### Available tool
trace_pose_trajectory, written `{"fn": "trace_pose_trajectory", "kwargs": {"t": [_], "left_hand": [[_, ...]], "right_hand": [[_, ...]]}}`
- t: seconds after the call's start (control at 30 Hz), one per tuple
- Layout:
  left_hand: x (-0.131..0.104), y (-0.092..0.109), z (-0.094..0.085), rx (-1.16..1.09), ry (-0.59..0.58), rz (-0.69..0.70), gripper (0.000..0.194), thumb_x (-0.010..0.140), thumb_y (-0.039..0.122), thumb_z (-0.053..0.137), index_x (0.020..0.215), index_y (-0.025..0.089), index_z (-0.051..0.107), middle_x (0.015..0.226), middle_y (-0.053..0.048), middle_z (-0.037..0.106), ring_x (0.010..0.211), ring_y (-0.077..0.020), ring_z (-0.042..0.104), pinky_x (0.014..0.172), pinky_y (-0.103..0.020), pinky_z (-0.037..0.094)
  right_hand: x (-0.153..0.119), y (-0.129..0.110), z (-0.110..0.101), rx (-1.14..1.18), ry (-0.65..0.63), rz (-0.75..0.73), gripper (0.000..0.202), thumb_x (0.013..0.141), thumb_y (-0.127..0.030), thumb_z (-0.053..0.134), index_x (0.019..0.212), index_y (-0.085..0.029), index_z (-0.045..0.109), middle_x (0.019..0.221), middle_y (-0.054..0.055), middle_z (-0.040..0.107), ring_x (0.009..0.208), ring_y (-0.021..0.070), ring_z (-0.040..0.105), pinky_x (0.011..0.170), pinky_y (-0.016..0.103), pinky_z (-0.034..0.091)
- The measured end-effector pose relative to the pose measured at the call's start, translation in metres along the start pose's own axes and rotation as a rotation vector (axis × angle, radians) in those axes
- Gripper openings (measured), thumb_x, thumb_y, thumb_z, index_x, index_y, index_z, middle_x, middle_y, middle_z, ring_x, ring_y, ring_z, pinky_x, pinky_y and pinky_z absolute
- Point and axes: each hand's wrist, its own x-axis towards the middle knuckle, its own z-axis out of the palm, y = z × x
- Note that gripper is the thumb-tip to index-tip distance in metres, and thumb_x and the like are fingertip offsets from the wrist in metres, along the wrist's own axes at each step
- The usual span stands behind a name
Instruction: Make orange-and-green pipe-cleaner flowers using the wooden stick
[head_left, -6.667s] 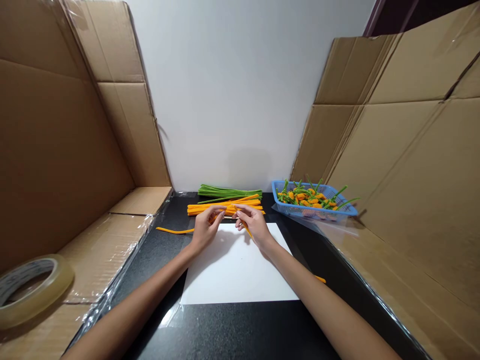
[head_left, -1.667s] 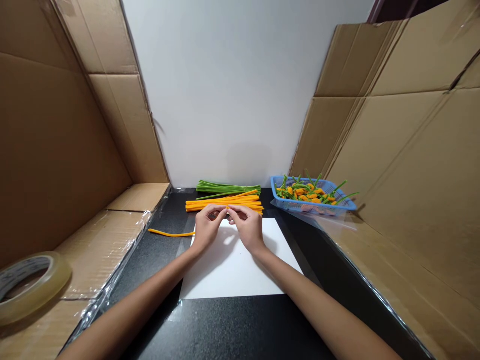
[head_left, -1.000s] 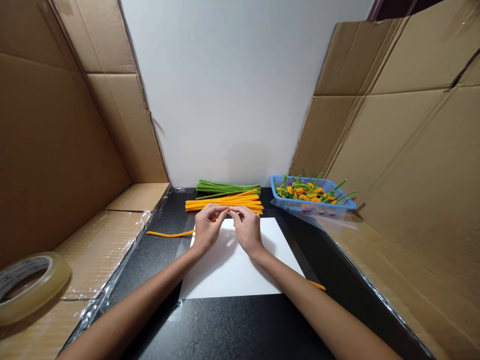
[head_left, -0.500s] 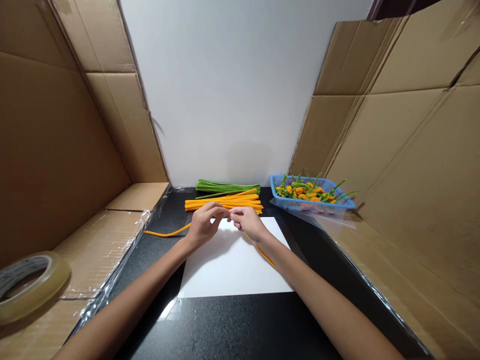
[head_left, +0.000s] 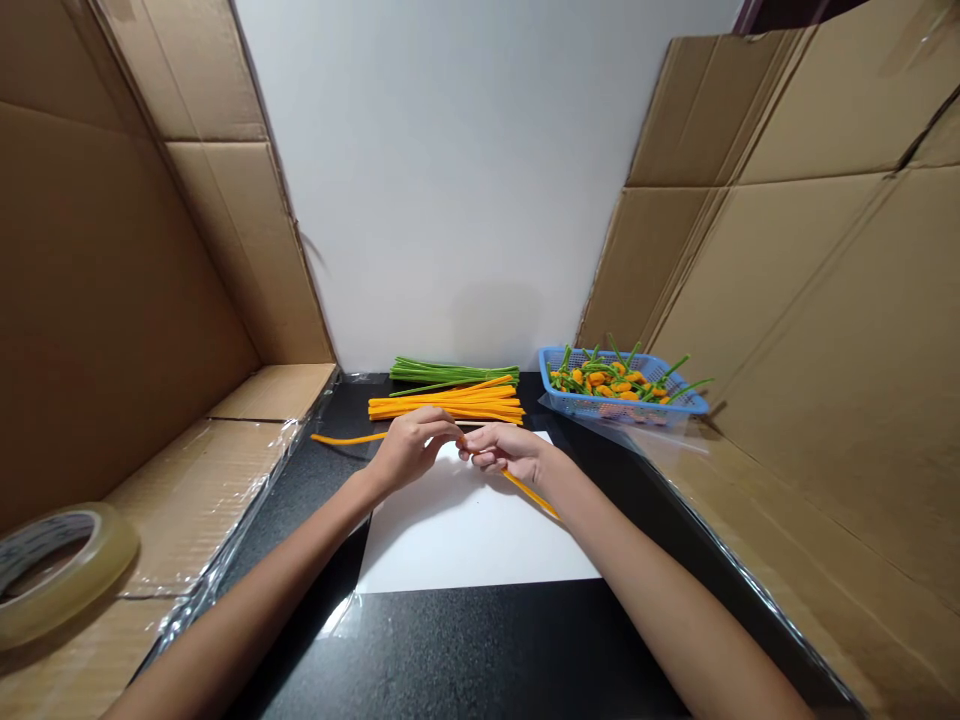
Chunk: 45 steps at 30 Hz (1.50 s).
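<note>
Above a white sheet of paper [head_left: 480, 540], my left hand [head_left: 412, 445] and my right hand [head_left: 510, 450] meet, fingertips pinched together on an orange pipe cleaner [head_left: 349, 439]. One end of it sticks out to the left past my left hand; the other slants down to the right beneath my right wrist. Its middle is hidden by my fingers. Just behind my hands lies a bundle of orange pipe cleaners [head_left: 450, 403], and behind that a bundle of green pipe cleaners [head_left: 450, 373].
At the back right, a blue basket [head_left: 551, 405] holds several orange-and-green twisted pieces, with a clear plastic sheet [head_left: 652, 436] by its front. A tape roll [head_left: 112, 560] lies at the left. Cardboard walls [head_left: 817, 290] flank the black tabletop [head_left: 450, 650].
My right hand has turned, its fingers now pointing more to the left. The pipe cleaner's left end has swung up and drawn slightly inward to the right.
</note>
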Motion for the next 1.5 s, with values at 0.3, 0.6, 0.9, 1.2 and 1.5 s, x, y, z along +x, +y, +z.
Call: {"fn": "trace_pose_trajectory", "kwargs": {"t": [0.3,0.6,0.9,1.2,1.5], "left_hand": [[-0.007,-0.007,0.002,0.181,-0.002,0.206,0.031,0.094,0.004,0.043,0.101,0.019,0.069,0.090,-0.005,0.073,0.077,-0.0161,0.061,0.068,-0.027,0.045],[-0.016,-0.014,0.017,0.072,0.043,-0.150,0.014,0.089,0.010,0.056,0.094,0.019,0.066,0.087,-0.003,0.073,0.075,-0.0141,0.065,0.067,-0.023,0.046],[-0.002,-0.002,0.010,-0.139,0.053,-0.462,0.013,0.090,0.027,0.062,0.086,0.016,0.069,0.076,-0.002,0.071,0.064,-0.0115,0.060,0.059,-0.021,0.041],[-0.003,-0.007,0.008,-0.202,0.043,-0.387,0.013,0.088,0.030,0.067,0.087,0.017,0.070,0.085,-0.003,0.073,0.071,-0.0130,0.062,0.067,-0.023,0.046],[-0.002,-0.010,0.004,-0.178,0.038,-0.293,0.005,0.087,0.018,0.066,0.083,0.017,0.069,0.080,-0.002,0.070,0.072,-0.0135,0.061,0.068,-0.023,0.046]], "right_hand": [[0.005,0.002,-0.010,0.139,-0.121,0.141,0.002,0.082,-0.009,0.057,0.083,-0.010,0.056,0.073,0.000,0.050,0.044,0.0008,0.025,0.036,0.010,0.018],[0.005,0.006,0.012,-0.730,0.371,-0.401,0.012,0.076,-0.023,0.071,0.084,-0.014,0.070,0.075,0.001,0.063,0.059,0.0094,0.049,0.054,0.021,0.035],[0.011,0.018,0.021,-1.222,0.676,-0.782,0.011,0.090,-0.019,0.064,0.089,-0.014,0.073,0.088,0.008,0.074,0.081,0.0199,0.066,0.075,0.030,0.044],[0.011,0.020,0.019,-1.224,0.673,-0.845,0.016,0.091,-0.015,0.058,0.085,-0.015,0.073,0.083,0.008,0.073,0.075,0.0186,0.065,0.072,0.029,0.044],[0.015,0.019,0.019,-1.057,0.626,-0.803,0.018,0.085,-0.015,0.058,0.074,-0.015,0.072,0.074,0.005,0.072,0.067,0.0154,0.059,0.066,0.027,0.040]]}}
